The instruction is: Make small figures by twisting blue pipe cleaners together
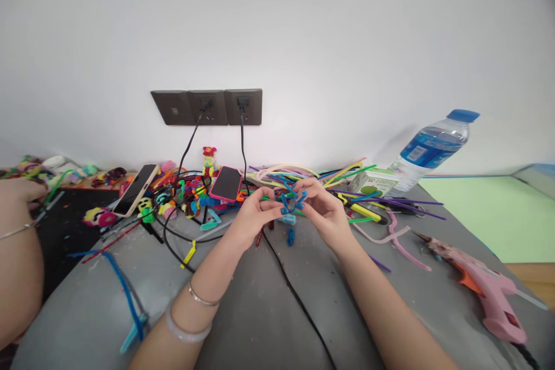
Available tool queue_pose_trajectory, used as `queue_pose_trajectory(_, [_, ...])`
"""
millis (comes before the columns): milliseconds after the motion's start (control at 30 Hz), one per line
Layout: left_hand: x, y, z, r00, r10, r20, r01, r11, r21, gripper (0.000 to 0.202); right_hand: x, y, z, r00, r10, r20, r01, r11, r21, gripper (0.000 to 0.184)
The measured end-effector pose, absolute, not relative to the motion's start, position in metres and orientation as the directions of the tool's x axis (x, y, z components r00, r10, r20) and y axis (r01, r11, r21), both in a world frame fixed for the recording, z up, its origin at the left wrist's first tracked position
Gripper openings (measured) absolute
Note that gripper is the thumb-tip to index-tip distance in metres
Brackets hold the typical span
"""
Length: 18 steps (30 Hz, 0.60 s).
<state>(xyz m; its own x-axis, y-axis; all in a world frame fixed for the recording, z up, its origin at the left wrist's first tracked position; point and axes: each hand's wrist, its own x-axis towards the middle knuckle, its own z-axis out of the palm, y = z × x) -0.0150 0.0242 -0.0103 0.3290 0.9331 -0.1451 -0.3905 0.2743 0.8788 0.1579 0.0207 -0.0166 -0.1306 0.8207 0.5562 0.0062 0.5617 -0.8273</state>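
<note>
Head view: blue pipe-cleaner shape (291,203) held just above grey table (247,324), mid-frame, lying crosswise between both hands. Pinched at its left loops by left hand (252,215) and at its right loops by right hand (324,214), fingers closed, equally near both.

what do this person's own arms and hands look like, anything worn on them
Both forearms are bare, with no sleeves or gloves. The left hand has two things at its wrist: a thin metal bracelet and, further up the arm, a pale translucent bangle. The right hand and its wrist show no watch or band.
</note>
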Motion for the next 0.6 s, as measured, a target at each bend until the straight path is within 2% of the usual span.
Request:
queue_pose_trajectory(200, [-0.015,0.02,-0.006,0.455,0.879,-0.144,-0.297,0.302,0.906,0.047,0.156,0.019,-0.016,-0.221,0.887,0.406,-0.137,0.384,-0.913,0.014])
queue_pose_trajectory(400, [-0.013,0.021,-0.012,0.434,0.894,-0.113,-0.271,0.249,0.93,0.046,0.152,0.02,-0.024,-0.215,0.942,0.257,-0.266,0.197,-0.943,0.017])
queue_pose_trajectory(500, [-0.011,0.022,-0.016,0.362,0.929,-0.082,-0.223,0.172,0.96,0.033,0.149,0.023,-0.029,-0.122,0.97,0.212,-0.31,0.166,-0.936,0.018])
queue_pose_trajectory(600, [-0.01,0.022,-0.02,0.34,0.94,0.035,-0.075,-0.01,0.997,0.022,0.146,0.025,-0.032,-0.043,0.986,0.16,-0.328,0.137,-0.935,0.021])
